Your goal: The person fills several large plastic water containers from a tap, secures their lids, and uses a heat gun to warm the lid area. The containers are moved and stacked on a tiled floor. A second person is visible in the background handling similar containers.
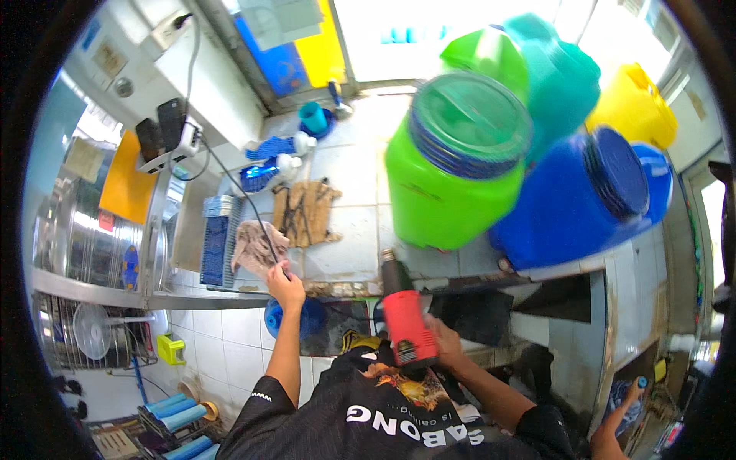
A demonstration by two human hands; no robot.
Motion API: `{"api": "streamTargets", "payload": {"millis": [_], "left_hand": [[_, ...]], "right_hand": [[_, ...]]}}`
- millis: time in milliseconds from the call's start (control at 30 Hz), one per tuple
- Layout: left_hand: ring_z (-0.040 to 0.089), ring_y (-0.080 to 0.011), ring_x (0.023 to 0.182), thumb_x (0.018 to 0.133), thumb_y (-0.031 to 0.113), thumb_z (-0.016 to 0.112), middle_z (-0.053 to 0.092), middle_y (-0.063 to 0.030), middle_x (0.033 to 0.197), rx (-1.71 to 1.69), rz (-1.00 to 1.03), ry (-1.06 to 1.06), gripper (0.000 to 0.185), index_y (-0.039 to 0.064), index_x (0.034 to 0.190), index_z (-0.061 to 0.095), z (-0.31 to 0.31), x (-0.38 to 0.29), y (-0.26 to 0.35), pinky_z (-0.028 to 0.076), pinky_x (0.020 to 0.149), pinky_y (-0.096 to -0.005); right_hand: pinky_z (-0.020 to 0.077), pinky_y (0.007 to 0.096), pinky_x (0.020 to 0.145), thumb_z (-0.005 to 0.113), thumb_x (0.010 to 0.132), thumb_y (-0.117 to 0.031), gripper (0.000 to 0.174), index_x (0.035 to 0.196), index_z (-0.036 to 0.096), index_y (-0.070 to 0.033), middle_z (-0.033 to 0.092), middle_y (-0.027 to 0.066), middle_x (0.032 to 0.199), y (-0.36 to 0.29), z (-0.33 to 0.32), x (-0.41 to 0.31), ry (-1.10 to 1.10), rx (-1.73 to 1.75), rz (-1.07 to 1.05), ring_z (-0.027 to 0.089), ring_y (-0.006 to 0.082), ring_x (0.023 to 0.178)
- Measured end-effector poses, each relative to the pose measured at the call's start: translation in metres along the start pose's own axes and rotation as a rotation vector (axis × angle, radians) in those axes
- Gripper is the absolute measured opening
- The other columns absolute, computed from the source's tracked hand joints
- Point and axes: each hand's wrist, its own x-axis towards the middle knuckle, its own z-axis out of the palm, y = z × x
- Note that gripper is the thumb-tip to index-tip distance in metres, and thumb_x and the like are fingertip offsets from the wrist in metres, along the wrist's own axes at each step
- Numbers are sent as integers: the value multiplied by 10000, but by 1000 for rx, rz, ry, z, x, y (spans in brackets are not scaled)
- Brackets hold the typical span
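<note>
A red heat gun [407,325] is in my right hand [445,344], over the front edge of the tiled counter. Its metal nozzle [388,256] points away from me, at the near left of a bright green plastic drum [454,198] with a green screw lid. My left hand [286,287] grips a dark power cord [244,195], which runs up to a white power strip [187,141] on the left. Beside that hand lies a crumpled pinkish cloth [259,247]. Just beyond the cloth are worn tan work gloves [305,213].
Blue [563,201], teal [560,86] and yellow [635,109] plastic containers crowd the counter's right. Two spray bottles [267,172], a turquoise cup [313,117] and a blue basket [221,241] stand left. Another person's arm [612,434] shows at lower right.
</note>
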Motion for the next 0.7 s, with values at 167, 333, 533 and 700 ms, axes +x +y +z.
{"api": "streamTargets", "payload": {"millis": [167,333,533,700], "left_hand": [[640,-311,1006,809,96,689,686,-155,1050,-367,-261,99,282,24,1080,718,-18,12,-27,501,893,-392],[610,-302,1060,860,112,700,655,-152,1087,-379,-357,40,286,4,1124,683,-60,0,-50,464,959,-385],[427,-361,1353,884,139,694,464,-205,1430,-457,-145,45,617,-36,1412,424,-82,-16,15,289,1165,-443],[395,-336,1404,869,176,733,425,-220,1490,-1168,181,-228,689,-42,1433,401,-101,25,170,260,1191,-441]], "right_hand": [[567,425,702,606,906,-133,676,1544,428,-264,584,172,1192,-69,49,155,109,-213,-435,659,326,865],[557,435,720,637,886,-150,742,1569,384,-292,468,201,1306,-146,74,270,241,-422,-178,622,317,839],[539,437,911,790,845,-199,616,1410,562,-105,567,170,1306,-207,-24,229,378,68,-437,627,341,1109],[528,458,930,748,810,-86,184,984,702,-47,720,94,1011,-217,-240,145,1036,-397,-378,679,327,981]]}}
